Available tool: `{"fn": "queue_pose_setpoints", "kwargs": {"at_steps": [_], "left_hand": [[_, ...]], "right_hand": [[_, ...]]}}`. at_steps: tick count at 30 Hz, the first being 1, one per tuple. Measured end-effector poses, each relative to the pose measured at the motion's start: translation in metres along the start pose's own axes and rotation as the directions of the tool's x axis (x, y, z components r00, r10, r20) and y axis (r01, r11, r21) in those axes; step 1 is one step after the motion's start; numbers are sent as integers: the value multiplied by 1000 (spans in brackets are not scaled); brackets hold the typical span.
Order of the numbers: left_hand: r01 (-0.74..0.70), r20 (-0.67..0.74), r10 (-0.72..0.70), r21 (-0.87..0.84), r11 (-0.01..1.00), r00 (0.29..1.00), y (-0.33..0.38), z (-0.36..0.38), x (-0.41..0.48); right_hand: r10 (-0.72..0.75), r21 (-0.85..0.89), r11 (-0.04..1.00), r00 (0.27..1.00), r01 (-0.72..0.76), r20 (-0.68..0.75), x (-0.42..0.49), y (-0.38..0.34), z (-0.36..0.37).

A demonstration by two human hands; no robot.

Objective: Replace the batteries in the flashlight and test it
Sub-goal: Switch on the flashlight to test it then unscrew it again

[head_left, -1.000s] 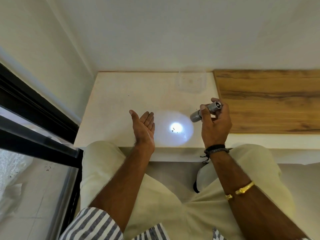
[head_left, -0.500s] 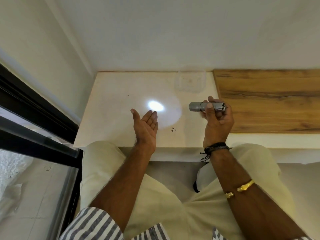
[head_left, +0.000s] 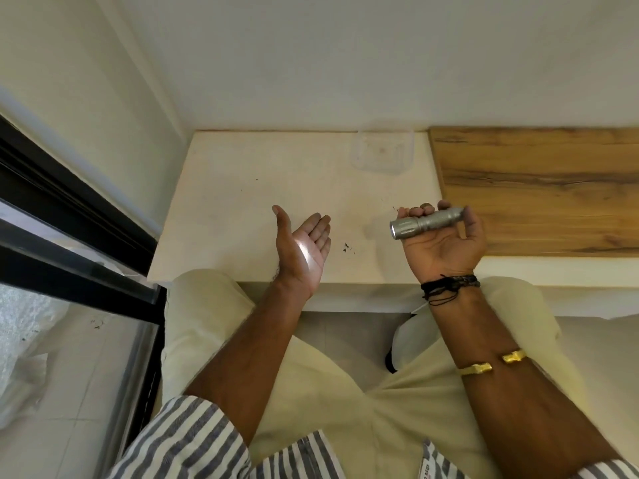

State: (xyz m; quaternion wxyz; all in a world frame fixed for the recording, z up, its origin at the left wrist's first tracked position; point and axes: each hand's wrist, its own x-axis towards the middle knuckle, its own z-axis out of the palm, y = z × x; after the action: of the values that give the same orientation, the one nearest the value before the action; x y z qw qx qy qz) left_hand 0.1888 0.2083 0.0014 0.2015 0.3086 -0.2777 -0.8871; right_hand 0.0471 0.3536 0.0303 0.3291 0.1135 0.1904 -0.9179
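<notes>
So the silver flashlight [head_left: 427, 222] is lying across the right hand [head_left: 442, 242], roughly level, lens end pointing toward the left hand [head_left: 304, 247]. The right hand is palm-up with the fingers curled over the far side of the barrel and the thumb wrapped around the tail end, so it's a proper grip, not just resting there. It's switched on too: there's a bright streak of light landing right on the palm of the left hand.

That left hand is off to the lens side of the flashlight, well apart from it, held fully open with the palm turned toward the beam, fingers together and thumb sticking up. Nothing in it.

Both hands sit above a pale worktop [head_left: 249, 188]. Between the flashlight and the left hand there are a few small dark specks [head_left: 346, 248] on the surface, can't tell what they are. Beyond the flashlight, near the wall, there's a clear plastic container [head_left: 382, 150]. On the tail side of the flashlight the worktop changes to a wood-grain panel [head_left: 539, 188].

Below the flashlight, the right wrist has dark cord bracelets [head_left: 449, 283], and further down the forearm a gold bangle [head_left: 492, 363].
</notes>
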Motion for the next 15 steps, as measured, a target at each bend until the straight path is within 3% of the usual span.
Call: {"fn": "queue_pose_setpoints", "kwargs": {"at_steps": [4, 15], "left_hand": [[16, 28, -17, 5, 1000, 999, 0, 2, 0], [12, 23, -12, -1, 1000, 1000, -1, 3, 0]], "right_hand": [[48, -5, 999, 999, -48, 19, -3, 1, 1], [8, -79, 997, 999, -11, -46, -3, 3, 2]]}}
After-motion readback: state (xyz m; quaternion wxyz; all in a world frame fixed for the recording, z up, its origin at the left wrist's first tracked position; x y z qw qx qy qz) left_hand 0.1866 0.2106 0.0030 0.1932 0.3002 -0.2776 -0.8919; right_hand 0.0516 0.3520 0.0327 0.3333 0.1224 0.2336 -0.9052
